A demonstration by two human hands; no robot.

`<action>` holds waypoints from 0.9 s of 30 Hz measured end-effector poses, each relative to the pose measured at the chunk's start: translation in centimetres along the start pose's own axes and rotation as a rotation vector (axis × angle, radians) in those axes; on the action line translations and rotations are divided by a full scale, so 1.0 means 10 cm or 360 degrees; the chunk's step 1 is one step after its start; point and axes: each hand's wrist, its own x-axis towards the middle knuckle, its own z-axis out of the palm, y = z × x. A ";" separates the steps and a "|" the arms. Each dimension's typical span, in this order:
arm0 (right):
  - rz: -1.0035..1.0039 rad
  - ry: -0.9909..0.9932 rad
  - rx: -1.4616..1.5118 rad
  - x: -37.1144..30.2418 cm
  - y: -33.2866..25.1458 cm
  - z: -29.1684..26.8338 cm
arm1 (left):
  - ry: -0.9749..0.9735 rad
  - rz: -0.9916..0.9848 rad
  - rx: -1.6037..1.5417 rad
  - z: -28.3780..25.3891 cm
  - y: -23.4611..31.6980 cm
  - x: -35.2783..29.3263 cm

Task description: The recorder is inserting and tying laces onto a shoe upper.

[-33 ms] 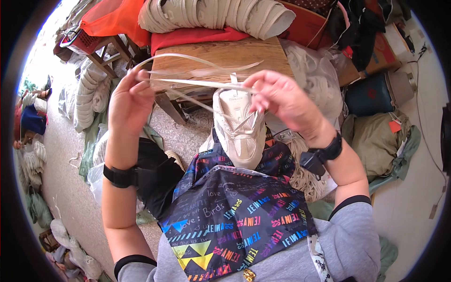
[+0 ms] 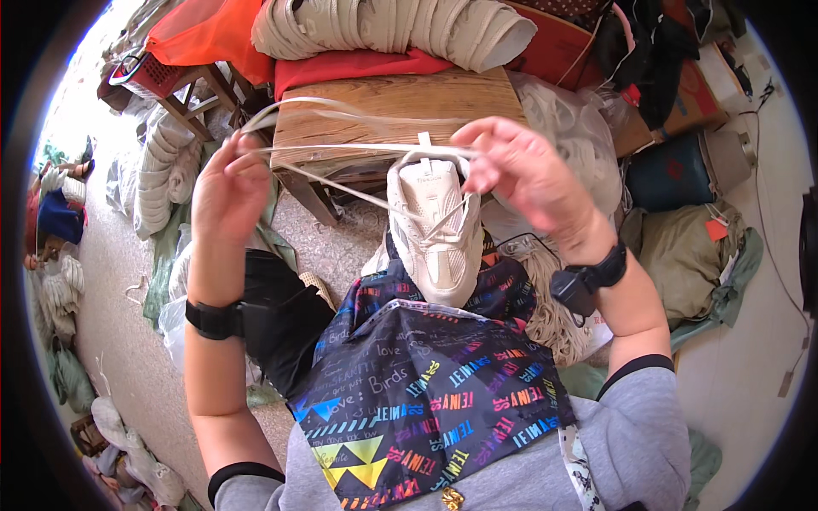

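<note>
A cream sneaker (image 2: pixel 439 247) rests toe toward me on the dark printed apron (image 2: pixel 426 383) over my lap, its tongue and pull tab facing away. Through its lower eyelets runs a pale flat shoelace (image 2: pixel 358 150). My left hand (image 2: pixel 232 183), up and left of the shoe, pinches the lace between thumb and fingertips; one strand slants from there to the shoe and another loops beyond. At the shoe's upper right, my right hand (image 2: pixel 520 175) is closed on the strand stretched between both hands. Its fingertips are slightly blurred.
A wooden bench (image 2: pixel 358 119) stands just beyond the shoe, bearing a row of nested cream shoe uppers (image 2: pixel 383 30). A bundle of laces (image 2: pixel 550 311) lies right of my lap. Plastic bags (image 2: pixel 567 128), a dark blue cylinder (image 2: pixel 665 175) and an olive sack (image 2: pixel 682 255) sit farther right.
My right hand has moved slightly right, away from my left, and the strand between them lies straighter. The left hand has shifted a little leftward. The shoe stays nearly in place.
</note>
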 end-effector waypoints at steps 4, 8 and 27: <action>-0.0119 0.0385 0.0533 0.04 -0.31 -0.49 | 0.0460 0.0175 -0.0139 -0.77 0.71 -0.21; -0.0229 0.0595 0.0591 -0.11 -0.66 -1.33 | 0.0628 0.0349 -0.0243 -1.71 1.56 -0.53; 0.0155 0.2028 -0.0350 -2.02 -0.44 -3.34 | 0.0993 0.0997 0.1859 -1.24 1.05 -0.78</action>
